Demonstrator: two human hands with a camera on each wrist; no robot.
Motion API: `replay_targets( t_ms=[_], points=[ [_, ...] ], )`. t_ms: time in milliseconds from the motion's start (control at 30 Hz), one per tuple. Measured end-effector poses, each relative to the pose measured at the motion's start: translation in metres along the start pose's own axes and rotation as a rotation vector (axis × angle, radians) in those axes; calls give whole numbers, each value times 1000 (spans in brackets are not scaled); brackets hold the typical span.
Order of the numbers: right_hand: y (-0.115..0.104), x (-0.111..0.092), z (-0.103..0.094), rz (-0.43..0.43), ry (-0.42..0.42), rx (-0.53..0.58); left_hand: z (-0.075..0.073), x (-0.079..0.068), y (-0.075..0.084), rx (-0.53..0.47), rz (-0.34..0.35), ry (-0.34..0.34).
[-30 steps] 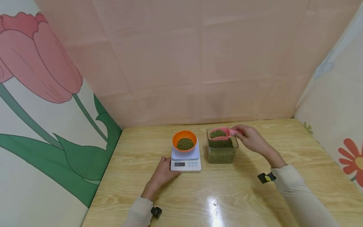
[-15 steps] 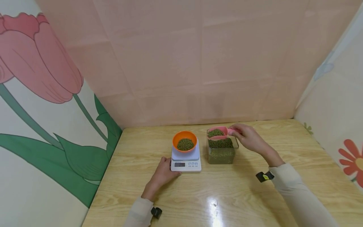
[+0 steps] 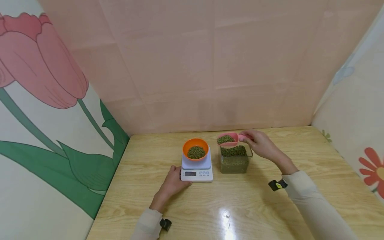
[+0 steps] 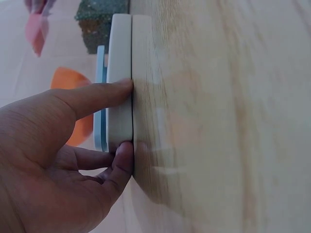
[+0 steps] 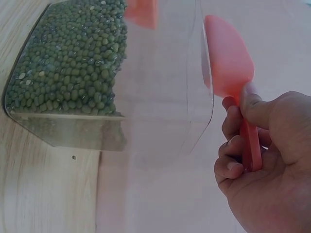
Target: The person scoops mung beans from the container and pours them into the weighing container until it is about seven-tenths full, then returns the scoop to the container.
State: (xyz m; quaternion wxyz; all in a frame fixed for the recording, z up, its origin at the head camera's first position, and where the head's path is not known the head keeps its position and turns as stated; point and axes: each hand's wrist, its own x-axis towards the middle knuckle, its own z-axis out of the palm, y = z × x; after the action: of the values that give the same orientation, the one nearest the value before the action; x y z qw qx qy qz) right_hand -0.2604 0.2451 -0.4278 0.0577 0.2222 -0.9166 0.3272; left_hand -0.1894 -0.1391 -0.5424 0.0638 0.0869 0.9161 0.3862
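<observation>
My right hand (image 3: 259, 145) grips a pink scoop (image 3: 229, 144) by its handle; in the right wrist view, fingers and thumb wrap the handle. Mung beans (image 3: 226, 139) heap in the scoop, above the left rim of a clear container (image 3: 234, 167) that holds more beans (image 5: 73, 63). With thumb and fingers my left hand (image 3: 173, 181) holds the front left corner of a white kitchen scale (image 3: 196, 164). An orange bowl (image 3: 186, 145) with mung beans in it stands on the scale. The digits on its display are too small to read.
The wooden table (image 3: 144, 156) ends at a pink sheet (image 3: 180, 83) hung behind. A tulip mural (image 3: 45, 66) covers the left wall, and a flower-painted wall stands at the right. One loose bean (image 5: 74, 157) lies on the table beside the container.
My right hand has moved the filled scoop left and slightly up, from over the container to its left rim. The left hand, scale and bowl stay where they were.
</observation>
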Motion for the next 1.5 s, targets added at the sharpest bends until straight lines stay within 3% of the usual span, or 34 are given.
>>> replay_targets(
  t_ms=[833,1067,1500],
  points=[
    [-13,17,13,-40,-2,45,0,0,-2,15,15,5],
    [-19,24,19,-100,17,33,1,2,-3,11,2,-2],
    [-29,32,26,-98,-21,43,1,2,-2,15,4,-5]
  ],
)
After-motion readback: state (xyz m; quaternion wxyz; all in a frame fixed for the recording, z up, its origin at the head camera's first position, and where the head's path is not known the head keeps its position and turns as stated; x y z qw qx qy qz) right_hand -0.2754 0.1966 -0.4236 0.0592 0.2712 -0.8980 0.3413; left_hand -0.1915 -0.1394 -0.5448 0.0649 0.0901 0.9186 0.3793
